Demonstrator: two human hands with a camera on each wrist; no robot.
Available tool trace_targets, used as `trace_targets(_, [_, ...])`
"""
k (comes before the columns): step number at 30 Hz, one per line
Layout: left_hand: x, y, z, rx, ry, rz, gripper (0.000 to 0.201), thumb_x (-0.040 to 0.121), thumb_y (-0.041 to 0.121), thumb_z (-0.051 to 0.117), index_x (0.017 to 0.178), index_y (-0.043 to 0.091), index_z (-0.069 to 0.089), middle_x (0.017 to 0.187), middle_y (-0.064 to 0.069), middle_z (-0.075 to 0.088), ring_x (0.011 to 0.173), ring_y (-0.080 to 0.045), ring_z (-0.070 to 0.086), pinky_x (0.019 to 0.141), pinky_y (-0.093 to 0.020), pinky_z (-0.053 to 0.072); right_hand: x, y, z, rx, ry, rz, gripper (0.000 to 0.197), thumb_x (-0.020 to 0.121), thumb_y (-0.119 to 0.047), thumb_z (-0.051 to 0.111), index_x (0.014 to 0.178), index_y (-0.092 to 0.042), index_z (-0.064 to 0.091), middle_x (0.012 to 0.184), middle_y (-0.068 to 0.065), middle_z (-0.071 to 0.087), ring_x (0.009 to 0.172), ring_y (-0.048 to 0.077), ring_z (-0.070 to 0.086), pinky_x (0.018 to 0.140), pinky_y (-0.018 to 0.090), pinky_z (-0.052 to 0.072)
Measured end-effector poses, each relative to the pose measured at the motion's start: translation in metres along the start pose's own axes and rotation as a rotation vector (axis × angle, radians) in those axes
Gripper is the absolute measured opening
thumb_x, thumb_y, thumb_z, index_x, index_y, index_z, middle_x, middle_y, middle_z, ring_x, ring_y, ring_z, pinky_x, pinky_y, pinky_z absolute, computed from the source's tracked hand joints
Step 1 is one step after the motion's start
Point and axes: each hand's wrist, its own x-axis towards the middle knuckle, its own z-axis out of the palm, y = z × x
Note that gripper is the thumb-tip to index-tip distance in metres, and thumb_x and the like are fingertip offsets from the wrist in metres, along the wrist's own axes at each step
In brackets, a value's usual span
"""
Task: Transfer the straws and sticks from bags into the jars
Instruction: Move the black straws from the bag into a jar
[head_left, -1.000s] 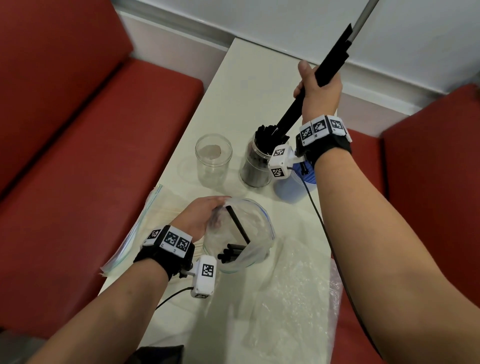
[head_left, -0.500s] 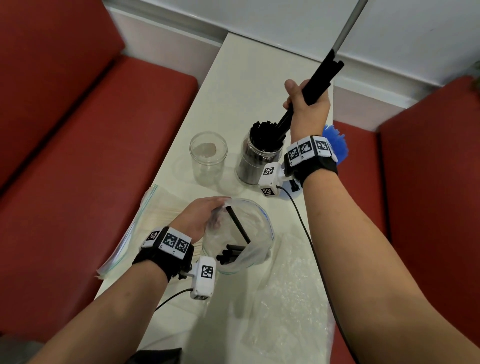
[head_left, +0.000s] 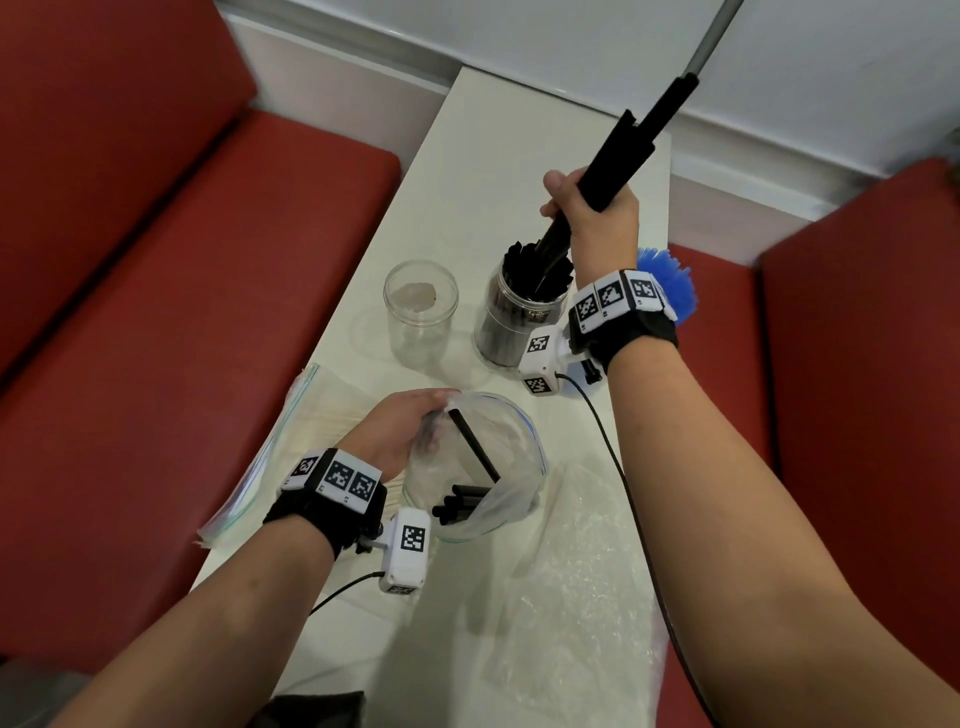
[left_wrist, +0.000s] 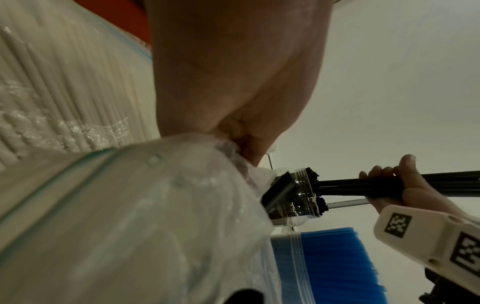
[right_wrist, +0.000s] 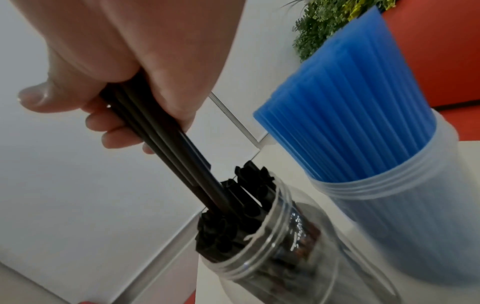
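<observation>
White worktop (head_left: 483, 156) runs down the frame centre, red bench seats (head_left: 156, 312) either side. Empty clear jar (head_left: 421, 312) at mid frame, just left of the jar of black straws (head_left: 519, 322); the two stand close, not touching. Jar of blue straws (right_wrist: 376, 185) sits right of the black one; in the head view it is mostly hidden behind the right wrist, only a blue tuft showing. Flat zip bag of pale sticks (left_wrist: 64, 82) lies at the left worktop edge under the left wrist. Crumpled clear plastic (head_left: 571, 597) covers the lower centre of the worktop. Grey pole (head_left: 711, 36) at upper right, behind the straw tops. Wrist camera cable crosses the worktop from the right wrist. Right hand (head_left: 592, 208), upper centre, is fisted tight round a bundle of black straws (head_left: 618, 161), thumb up; bundle is tilted toward upper right, its lower ends inside the black-straw jar's mouth among straws already standing there. That jar looks nearly full, straw tops above the rim. Left hand (head_left: 400, 431), lower centre, pinches the rim of an open zip bag (head_left: 514, 441), fingers bunched on the plastic, holding the mouth wide. Bag still contains a few black straws at the bottom plus one leaning diagonally across the opening.
</observation>
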Motion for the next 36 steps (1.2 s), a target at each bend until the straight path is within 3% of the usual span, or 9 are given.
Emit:
trace_targets(8, [-0.007,0.003,0.002,0.018,-0.009,0.009,0.029,0.102,0.01,0.054,0.126,-0.001,0.066,0.122,-0.02,0.071,0.118,-0.032,0.066,0.106,-0.044,0.049,-0.014,0.03,-0.004,-0.138,-0.068,0.148,0.015,0.081,-0.013,0.08,0.082,-0.012,0.066,0.078,-0.001,0.068,0.073,0.008,0.065,0.073,0.022,0.052])
trace_targets(12, [-0.007,0.003,0.001,0.015,0.015,0.003,0.03,0.103,0.01,0.052,0.128,-0.001,0.065,0.123,-0.02,0.07,0.119,-0.033,0.065,0.106,-0.044,0.05,-0.004,0.005,-0.004,-0.086,-0.058,0.028,0.021,0.079,-0.008,0.079,0.091,-0.016,0.064,0.083,0.002,0.066,0.079,0.014,0.062,0.078,0.031,0.053])
trace_targets(17, [-0.007,0.003,0.007,0.026,0.017,-0.007,0.029,0.104,0.008,0.051,0.126,-0.001,0.066,0.121,-0.02,0.071,0.118,-0.033,0.066,0.101,-0.04,0.053,0.0,-0.015,0.0,-0.034,0.008,-0.125,0.017,0.082,-0.007,0.068,0.093,-0.019,0.063,0.069,-0.003,0.067,0.075,0.028,0.066,0.079,0.04,0.054])
trace_targets(20, [-0.006,0.003,0.007,0.035,0.016,-0.014,0.03,0.104,0.009,0.05,0.127,-0.002,0.065,0.123,-0.021,0.069,0.121,-0.036,0.063,0.108,-0.046,0.048,-0.013,0.003,0.005,-0.212,-0.013,-0.117,0.012,0.09,-0.007,0.063,0.096,-0.016,0.068,0.084,-0.003,0.07,0.084,0.017,0.068,0.084,0.031,0.055])
trace_targets(23, [-0.008,0.002,0.007,0.036,0.003,-0.025,0.03,0.104,0.01,0.051,0.128,-0.002,0.065,0.124,-0.021,0.069,0.121,-0.035,0.063,0.111,-0.049,0.045,-0.03,0.03,0.004,-0.424,-0.126,-0.019,0.02,0.096,-0.019,0.063,0.114,-0.016,0.069,0.111,-0.003,0.07,0.1,0.008,0.061,0.096,0.024,0.048])
trace_targets(26, [-0.009,0.002,0.005,0.023,0.009,-0.027,0.03,0.103,0.009,0.052,0.128,-0.001,0.065,0.123,-0.021,0.069,0.119,-0.033,0.065,0.109,-0.047,0.047,-0.038,0.04,0.001,-0.528,-0.186,-0.079,0.048,0.094,-0.017,0.067,0.14,-0.017,0.053,0.142,0.001,0.054,0.132,0.014,0.047,0.112,0.022,0.034])
trace_targets(28, [-0.01,0.003,0.005,0.016,0.017,-0.031,0.03,0.103,0.009,0.052,0.128,-0.002,0.065,0.124,-0.021,0.069,0.119,-0.033,0.065,0.108,-0.046,0.047,-0.034,0.033,0.001,-0.565,-0.146,-0.179,0.059,0.094,-0.017,0.066,0.149,-0.017,0.043,0.155,0.004,0.04,0.148,0.019,0.029,0.121,0.028,0.024])
trace_targets(32, [-0.009,0.002,0.007,0.01,0.019,-0.033,0.031,0.103,0.008,0.051,0.13,-0.003,0.063,0.125,-0.021,0.068,0.121,-0.033,0.064,0.111,-0.047,0.045,-0.017,0.024,0.012,-0.939,-0.146,-0.355,0.057,0.106,-0.034,0.044,0.157,-0.011,0.028,0.166,0.012,0.019,0.155,0.03,0.003,0.126,0.046,0.004])
trace_targets(36, [-0.009,0.003,0.01,0.02,0.014,-0.029,0.031,0.103,0.009,0.051,0.129,-0.003,0.064,0.125,-0.022,0.068,0.121,-0.034,0.063,0.111,-0.048,0.045,-0.029,0.052,0.02,-1.269,-0.325,-0.112,0.075,0.105,-0.054,0.028,0.16,-0.007,0.007,0.169,0.011,0.0,0.155,0.033,-0.008,0.125,0.049,-0.003])
